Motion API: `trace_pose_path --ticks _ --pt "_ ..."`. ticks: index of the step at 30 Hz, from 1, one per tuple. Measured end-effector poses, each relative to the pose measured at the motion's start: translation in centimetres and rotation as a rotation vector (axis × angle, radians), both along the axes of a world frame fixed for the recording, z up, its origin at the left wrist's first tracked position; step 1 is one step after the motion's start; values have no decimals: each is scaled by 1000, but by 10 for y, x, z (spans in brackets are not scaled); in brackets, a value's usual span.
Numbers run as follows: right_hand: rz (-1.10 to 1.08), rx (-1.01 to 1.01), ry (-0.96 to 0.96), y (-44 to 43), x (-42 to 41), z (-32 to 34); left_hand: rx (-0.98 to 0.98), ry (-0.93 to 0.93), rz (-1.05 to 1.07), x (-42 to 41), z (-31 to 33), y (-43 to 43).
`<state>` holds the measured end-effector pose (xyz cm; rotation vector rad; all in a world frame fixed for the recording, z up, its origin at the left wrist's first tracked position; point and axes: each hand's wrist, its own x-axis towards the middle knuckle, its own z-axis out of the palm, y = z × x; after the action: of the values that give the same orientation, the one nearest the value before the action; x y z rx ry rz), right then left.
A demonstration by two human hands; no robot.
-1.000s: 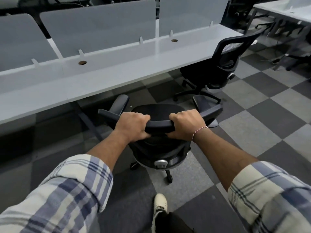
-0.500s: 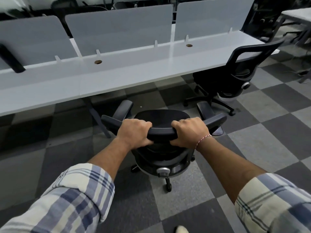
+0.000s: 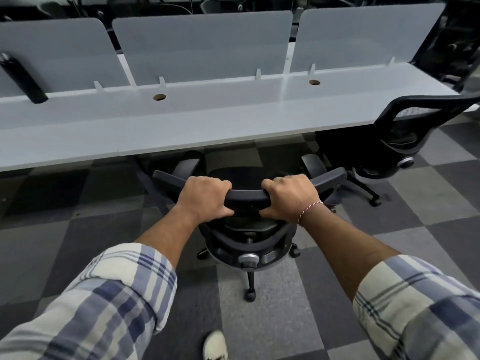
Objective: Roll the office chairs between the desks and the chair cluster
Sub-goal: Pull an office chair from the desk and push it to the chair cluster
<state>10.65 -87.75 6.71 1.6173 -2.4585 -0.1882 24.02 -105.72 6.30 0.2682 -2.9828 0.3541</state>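
Here both hands are wrapped over the top rail of the office chair (image 3: 246,229) at the centre of the frame: the left hand (image 3: 205,198) grips it with fingers curled over the far side and thumb tucked beneath, and the right hand (image 3: 291,197), with a red-and-white thread (image 3: 310,209) at the wrist, grips it the same way just beside it. The chair faces away from the camera. Its seat front reaches almost to the near edge of the long white desk (image 3: 207,126), and its armrests (image 3: 187,165) point under that edge.

A few things could go wrong from here, I think. If the armrests ride too high, they would knock the desk edge on a further push. The dark desk leg (image 3: 145,178) sits close to the left-of-frame armrest and could catch it. At right of frame, the second chair (image 3: 394,141) is near enough for bases or arms to tangle. A white shoe (image 3: 215,344) at the bottom edge is in line with the rear caster (image 3: 250,296), so a backward pull might run over it.

The floor (image 3: 428,203) is carpet tile in a grey checker, likely draggy under casters. Pale divider panels (image 3: 202,45) stand along the desk's far side, and beyond them the room is dim.
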Motion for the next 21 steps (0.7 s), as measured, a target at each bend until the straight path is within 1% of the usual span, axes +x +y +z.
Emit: trace_pose_path --ticks 8,17,21 --pt "-7 36 0 -49 -96 2 44 28 37 -91 -7 -44" --pt "-1 41 -50 -120 -183 7 116 5 71 -179 -4 -109" --pt "7 34 -70 -149 -218 7 72 -7 89 -211 -5 -134"
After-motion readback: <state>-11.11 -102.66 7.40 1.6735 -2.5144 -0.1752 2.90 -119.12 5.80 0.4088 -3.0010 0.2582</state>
